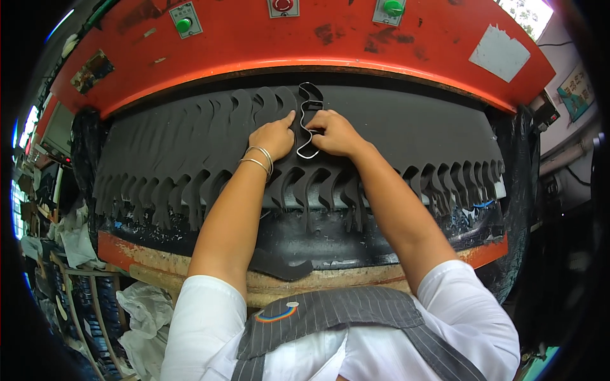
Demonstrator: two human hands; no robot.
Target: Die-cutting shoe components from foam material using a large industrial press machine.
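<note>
A dark grey foam sheet [406, 117] lies on the machine bed in front of me. On it stands a cutting die [302, 95], a wavy metal strip bent into a narrow closed outline. My right hand [337, 132] pinches the die at its right side, fingers curled. Just left of the die, my left hand [273, 138] rests on the foam with the index finger stretched forward; its other fingers are partly hidden. Wavy cuts [241, 105] run through the sheet to the left of the die. Curved cut edges [308, 187] form a fringe along the near side.
An orange-red machine beam [343, 38] spans the far side, with green buttons [183, 25] and a red button [283, 6]. A loose curved foam piece [279, 265] lies at the near worn ledge [356, 277]. Black plastic [516, 190] hangs at the right end.
</note>
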